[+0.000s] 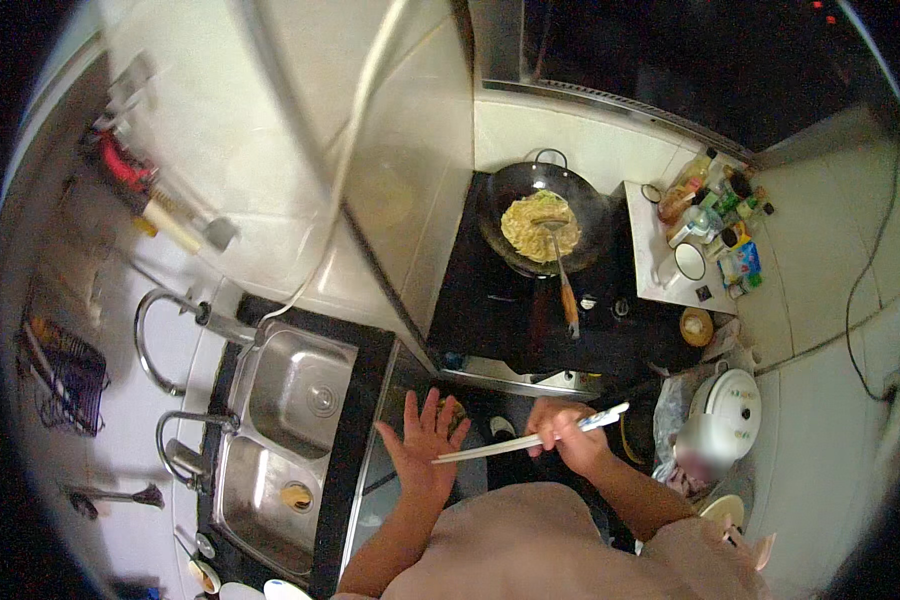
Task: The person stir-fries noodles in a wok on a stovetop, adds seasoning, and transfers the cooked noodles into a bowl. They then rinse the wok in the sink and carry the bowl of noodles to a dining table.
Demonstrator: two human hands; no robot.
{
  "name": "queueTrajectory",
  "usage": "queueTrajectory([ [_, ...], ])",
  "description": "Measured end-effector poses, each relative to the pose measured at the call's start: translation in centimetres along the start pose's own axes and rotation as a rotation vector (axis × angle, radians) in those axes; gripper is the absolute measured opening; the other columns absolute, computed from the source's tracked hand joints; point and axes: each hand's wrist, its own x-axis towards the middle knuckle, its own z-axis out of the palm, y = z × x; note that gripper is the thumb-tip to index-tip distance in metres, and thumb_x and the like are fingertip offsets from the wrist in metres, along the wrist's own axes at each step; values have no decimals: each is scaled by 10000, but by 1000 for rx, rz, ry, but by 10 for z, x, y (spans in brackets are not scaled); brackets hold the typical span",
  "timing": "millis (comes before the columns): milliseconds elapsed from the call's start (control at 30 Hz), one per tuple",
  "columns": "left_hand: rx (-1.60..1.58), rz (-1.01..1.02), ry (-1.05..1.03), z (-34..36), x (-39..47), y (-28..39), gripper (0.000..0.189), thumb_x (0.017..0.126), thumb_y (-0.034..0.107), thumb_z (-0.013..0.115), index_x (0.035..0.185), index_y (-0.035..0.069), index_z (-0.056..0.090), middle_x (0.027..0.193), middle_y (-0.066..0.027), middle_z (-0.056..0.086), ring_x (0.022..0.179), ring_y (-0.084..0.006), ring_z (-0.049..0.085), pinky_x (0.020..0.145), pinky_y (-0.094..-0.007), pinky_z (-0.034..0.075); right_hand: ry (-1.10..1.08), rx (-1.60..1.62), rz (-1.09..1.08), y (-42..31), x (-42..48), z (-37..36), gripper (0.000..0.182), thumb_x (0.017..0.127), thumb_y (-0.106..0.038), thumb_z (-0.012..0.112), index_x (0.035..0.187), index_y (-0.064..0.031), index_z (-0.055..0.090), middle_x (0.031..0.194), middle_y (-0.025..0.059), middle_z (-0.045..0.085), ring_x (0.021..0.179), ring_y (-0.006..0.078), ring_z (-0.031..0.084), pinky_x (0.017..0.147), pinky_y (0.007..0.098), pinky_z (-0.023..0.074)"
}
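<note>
My right hand (570,435) grips a pair of white chopsticks (495,448), their patterned ends pointing up to the right. The tips reach across to the palm of my left hand (427,442); whether they touch it I cannot tell. That left hand is spread, palm up, with nothing in it. Beyond both hands a dark wok (592,225) stands on the black stove. Yellowish food with a bit of green (529,225) lies in the wok. A spatula (566,296) with a wooden handle rests in the food, its handle sticking out over the wok's near rim.
On the left is a double-basin steel sink (270,442) with two faucets. Several bottles (694,187) and a white enamel mug (682,264) crowd a white shelf (649,281) right of the wok. A lidded white pot (731,412) sits at the right. The range hood (682,67) overhangs the back.
</note>
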Motion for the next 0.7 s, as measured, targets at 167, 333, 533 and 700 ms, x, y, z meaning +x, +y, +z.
queueTrajectory([
  [167,107,-204,12,37,80,-50,718,881,643,292,1380,128,256,1337,-151,415,1229,-291,405,995,-497,336,324,85,150,14,58,-108,475,977,-379,321,654,-66,473,764,134,522,625,236,561,579,379,493],
  [333,450,-657,-65,48,127,-113,683,883,554,459,1342,71,305,1250,-134,510,1145,-277,496,944,-440,401,757,158,-53,38,112,-247,324,962,-358,421,878,-54,499,841,68,535,669,225,584,664,390,515],
  [533,718,-747,-6,50,144,-154,615,914,401,512,1377,86,259,1275,-118,481,1148,-260,494,920,-430,419,936,-22,7,70,179,-331,436,955,-425,409,949,-10,540,888,126,602,768,237,640,740,360,530],
  [700,551,-703,3,54,167,-178,641,899,331,566,1390,103,223,1238,-112,472,1129,-251,502,874,-411,456,828,-195,2,109,250,-354,402,940,-392,467,938,0,555,878,110,613,736,219,650,657,322,545],
])
